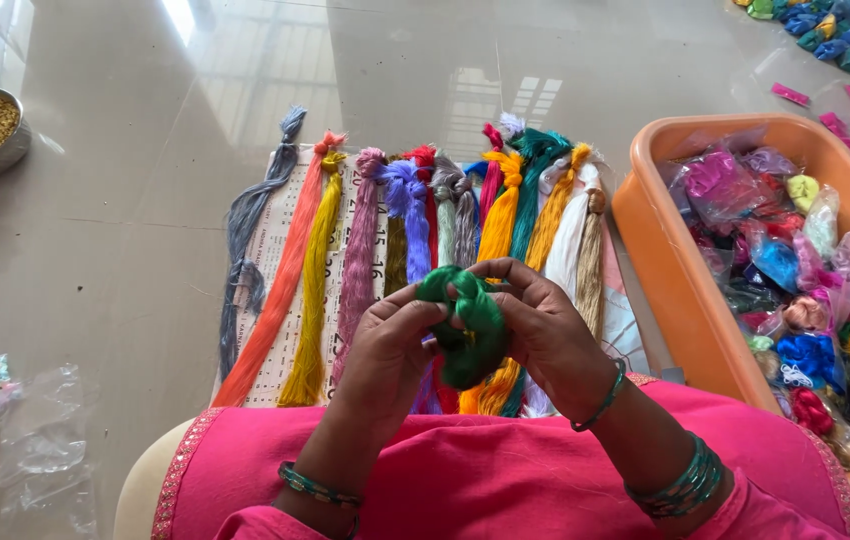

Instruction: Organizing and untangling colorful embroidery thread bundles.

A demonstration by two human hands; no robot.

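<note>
Both my hands are up over my lap, and the green skein (465, 325) sits between them, looped and bunched. My left hand (390, 345) grips its near side, fingers curled in; my right hand (540, 325) pinches the top loop. On the floor ahead a row of skeins (415, 250) lies sorted side by side on a printed sheet (275, 255). The orange tub (665, 270) on my right holds many bagged bundles. By my reckoning, plenty is laid out, and much more waits in that tub.
</note>
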